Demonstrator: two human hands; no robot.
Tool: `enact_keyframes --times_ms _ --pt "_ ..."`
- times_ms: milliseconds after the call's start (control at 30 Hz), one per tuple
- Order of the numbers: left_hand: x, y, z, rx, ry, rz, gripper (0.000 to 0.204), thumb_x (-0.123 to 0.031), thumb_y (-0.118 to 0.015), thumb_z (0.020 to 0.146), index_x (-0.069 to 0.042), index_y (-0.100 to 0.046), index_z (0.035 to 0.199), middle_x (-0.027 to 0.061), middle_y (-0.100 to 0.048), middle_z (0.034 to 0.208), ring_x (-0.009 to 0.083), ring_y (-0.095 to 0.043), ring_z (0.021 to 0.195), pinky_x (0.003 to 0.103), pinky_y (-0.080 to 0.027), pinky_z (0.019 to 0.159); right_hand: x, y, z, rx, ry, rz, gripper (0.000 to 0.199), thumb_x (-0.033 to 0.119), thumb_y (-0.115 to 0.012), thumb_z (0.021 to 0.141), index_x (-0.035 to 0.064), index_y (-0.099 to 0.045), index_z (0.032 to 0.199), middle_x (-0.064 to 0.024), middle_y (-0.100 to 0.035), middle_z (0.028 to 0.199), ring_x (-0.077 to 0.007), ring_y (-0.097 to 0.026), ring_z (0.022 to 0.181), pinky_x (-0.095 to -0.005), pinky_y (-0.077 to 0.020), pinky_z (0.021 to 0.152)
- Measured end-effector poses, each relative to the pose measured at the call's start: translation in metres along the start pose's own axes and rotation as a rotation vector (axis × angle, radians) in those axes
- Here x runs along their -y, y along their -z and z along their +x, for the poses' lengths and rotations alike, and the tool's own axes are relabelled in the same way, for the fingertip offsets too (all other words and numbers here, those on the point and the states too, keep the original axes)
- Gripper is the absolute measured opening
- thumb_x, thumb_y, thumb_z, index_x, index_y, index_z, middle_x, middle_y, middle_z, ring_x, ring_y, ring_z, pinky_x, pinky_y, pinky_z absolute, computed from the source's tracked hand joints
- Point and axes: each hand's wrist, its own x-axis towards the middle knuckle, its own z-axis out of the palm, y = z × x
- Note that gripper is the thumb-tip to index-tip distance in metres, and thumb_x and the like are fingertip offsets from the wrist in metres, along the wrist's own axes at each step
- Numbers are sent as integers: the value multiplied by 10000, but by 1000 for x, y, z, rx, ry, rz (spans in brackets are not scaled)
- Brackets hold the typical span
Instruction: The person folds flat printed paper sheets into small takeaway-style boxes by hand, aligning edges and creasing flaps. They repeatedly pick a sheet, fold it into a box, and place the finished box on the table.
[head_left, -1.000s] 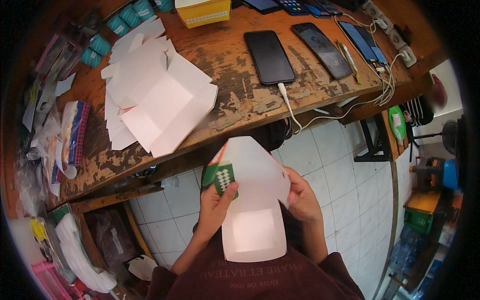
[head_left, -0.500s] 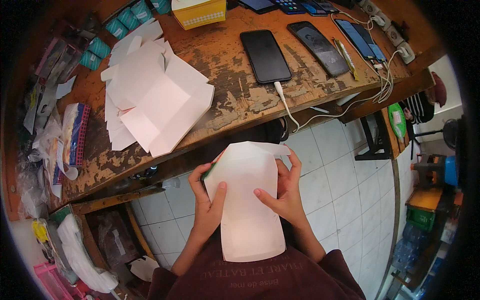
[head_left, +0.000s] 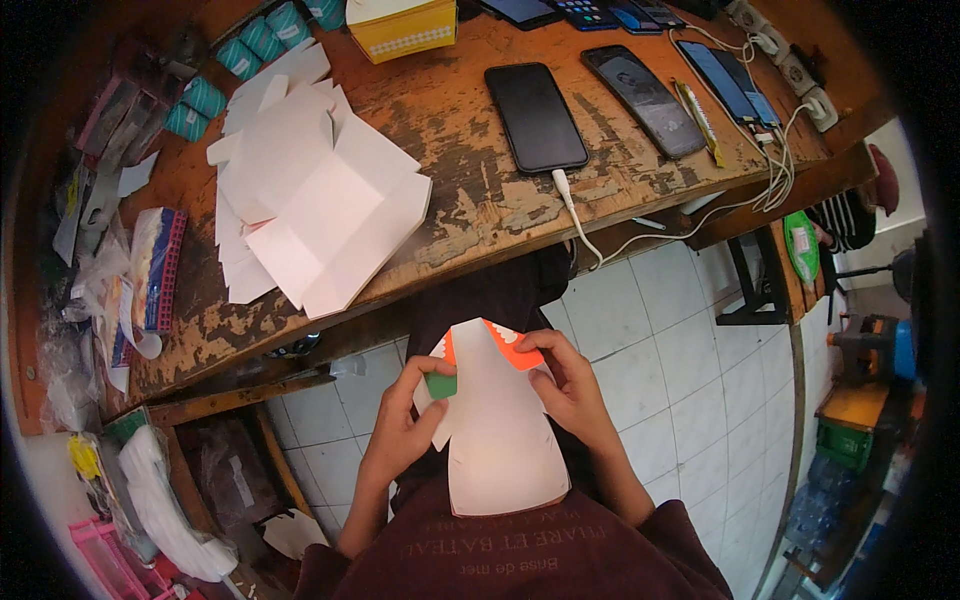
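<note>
While the left hand (head_left: 402,412) held the green flap (head_left: 441,385) and the right hand (head_left: 572,390) the orange flap (head_left: 512,350), each in a narrow pinch, the white card (head_left: 505,440) lay between the two grips, where folding both sides evenly and gently was judged advisable.

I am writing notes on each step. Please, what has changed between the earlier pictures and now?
The far end of the white card has come nearer to the body. On its right, an orange flap is now turned inward in the right hand. The left hand holds a green flap; green showed there earlier too. Both hands keep hold of the card. The white paper pile and black phone stayed.
</note>
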Motion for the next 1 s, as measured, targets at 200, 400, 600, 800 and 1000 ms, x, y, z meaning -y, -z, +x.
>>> enact_keyframes --times_ms 200,400,600,800,1000 --pt "-3 1 0 95 -7 35 357 -60 -558 836 -23 -506 1187 110 -579 1083 187 -532 1025 297 -384 921 2 1 1 -5 93 -315 351 -129 -401 761 -1 -566 1042 -101 -561 1038 -191 -554 957 -273 -430 807" --pt "-13 -11 -2 -229 -103 276 288 -74 -616 820 -25 -565 1099 134 -531 1116 216 -535 1010 318 -397 903 14 -10 1 -85 180 -459 358 -146 -409 750 -2 -568 1036 -111 -568 1016 -212 -567 927 -268 -444 770" --pt "-51 -11 -24 -365 -167 120 191 18 -670 752 0 -639 940 106 -555 937 139 -571 770 247 -479 666 29 -9 -7 -140 307 -461 363 -145 -481 722 15 -574 1034 -169 -539 1093 -300 -580 957 -323 -471 794" --pt "-45 -35 -21 -241 -60 -233 382 27 -620 820 46 -500 1182 144 -580 1073 186 -624 940 262 -516 785 35 -22 -6 -40 493 -433 393 -154 -520 684 12 -586 1034 -172 -549 1103 -296 -580 977 -335 -482 811" --pt "-43 -40 -26 -228 -115 -339 285 21 -614 828 57 -526 1097 142 -586 1058 198 -616 948 299 -545 781 30 -27 -4 48 572 -347 398 -148 -530 688 7 -579 1052 -177 -541 1134 -302 -574 997 -345 -478 826"
